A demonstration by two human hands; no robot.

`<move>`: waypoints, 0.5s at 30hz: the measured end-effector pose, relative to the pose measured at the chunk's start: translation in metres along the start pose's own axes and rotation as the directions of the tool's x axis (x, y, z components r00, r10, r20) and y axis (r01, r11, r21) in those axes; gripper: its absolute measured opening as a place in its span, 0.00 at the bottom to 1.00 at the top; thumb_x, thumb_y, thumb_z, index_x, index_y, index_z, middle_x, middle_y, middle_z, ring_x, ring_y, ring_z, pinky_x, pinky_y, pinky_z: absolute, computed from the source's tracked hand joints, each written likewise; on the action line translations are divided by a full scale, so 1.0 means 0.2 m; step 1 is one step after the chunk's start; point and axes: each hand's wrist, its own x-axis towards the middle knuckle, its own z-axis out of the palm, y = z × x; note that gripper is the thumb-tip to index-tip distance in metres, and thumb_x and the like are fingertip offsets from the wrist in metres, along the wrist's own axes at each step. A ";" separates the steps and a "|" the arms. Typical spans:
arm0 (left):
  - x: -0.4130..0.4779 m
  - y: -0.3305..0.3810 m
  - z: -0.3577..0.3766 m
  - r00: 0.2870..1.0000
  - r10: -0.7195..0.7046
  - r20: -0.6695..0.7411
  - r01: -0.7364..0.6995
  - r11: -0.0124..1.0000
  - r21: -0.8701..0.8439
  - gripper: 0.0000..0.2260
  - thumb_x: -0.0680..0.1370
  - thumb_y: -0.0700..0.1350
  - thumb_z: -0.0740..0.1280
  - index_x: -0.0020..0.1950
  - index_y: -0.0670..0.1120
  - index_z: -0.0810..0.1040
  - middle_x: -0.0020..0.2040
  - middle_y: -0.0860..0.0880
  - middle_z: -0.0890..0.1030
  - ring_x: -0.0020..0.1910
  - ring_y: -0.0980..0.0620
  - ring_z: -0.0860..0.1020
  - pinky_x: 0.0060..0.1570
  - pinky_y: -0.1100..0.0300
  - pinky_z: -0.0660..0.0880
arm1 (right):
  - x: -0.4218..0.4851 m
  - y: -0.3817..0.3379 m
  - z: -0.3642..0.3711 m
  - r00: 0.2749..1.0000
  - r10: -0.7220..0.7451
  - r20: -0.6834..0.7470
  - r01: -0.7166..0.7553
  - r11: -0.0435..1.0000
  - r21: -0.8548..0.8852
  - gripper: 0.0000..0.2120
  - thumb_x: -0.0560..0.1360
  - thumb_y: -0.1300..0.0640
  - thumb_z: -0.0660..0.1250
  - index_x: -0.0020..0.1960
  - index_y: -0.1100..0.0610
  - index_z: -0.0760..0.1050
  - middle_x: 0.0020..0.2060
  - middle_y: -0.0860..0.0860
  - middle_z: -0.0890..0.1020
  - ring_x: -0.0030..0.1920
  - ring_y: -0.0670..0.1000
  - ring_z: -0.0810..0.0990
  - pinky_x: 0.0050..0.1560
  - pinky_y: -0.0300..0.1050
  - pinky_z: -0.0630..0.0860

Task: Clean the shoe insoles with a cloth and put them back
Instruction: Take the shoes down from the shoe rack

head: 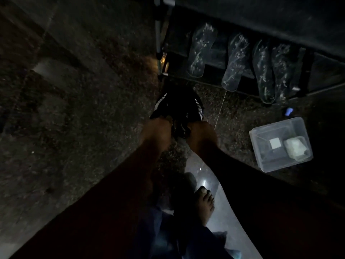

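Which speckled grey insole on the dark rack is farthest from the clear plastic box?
The leftmost speckled grey insole, beside the metal post; the other three sit nearer.

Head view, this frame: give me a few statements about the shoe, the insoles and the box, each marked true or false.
1. The left hand and the right hand both grip the black shoe. True.
2. Four insoles rest in a row against the dark rack. True.
3. The clear box sits left of the shoe in the view. False: it stands on the floor to the right of the shoe.
4. The box is empty. False: pale items lie in it.
5. The foot in view wears a sock. False: it is bare.
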 end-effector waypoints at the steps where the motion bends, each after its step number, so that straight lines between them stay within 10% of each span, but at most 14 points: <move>1: 0.03 -0.01 0.03 1.000 -0.027 0.003 0.027 0.999 -0.025 0.15 0.84 0.43 0.58 0.69 0.45 0.73 0.62 0.41 0.79 0.61 0.38 0.78 0.54 0.47 0.76 | 0.03 0.01 0.04 1.000 -0.006 -0.010 0.006 1.000 -0.007 0.11 0.75 0.57 0.69 0.57 0.53 0.82 0.52 0.58 0.85 0.55 0.64 0.83 0.51 0.53 0.80; 15: 0.25 -0.11 0.34 0.994 -0.016 0.105 0.008 0.997 0.081 0.17 0.84 0.41 0.56 0.71 0.46 0.74 0.67 0.40 0.78 0.65 0.38 0.78 0.63 0.44 0.74 | 0.27 0.05 0.49 0.992 0.012 0.124 -0.021 0.997 0.073 0.20 0.78 0.48 0.61 0.62 0.58 0.81 0.58 0.64 0.82 0.60 0.67 0.79 0.59 0.55 0.77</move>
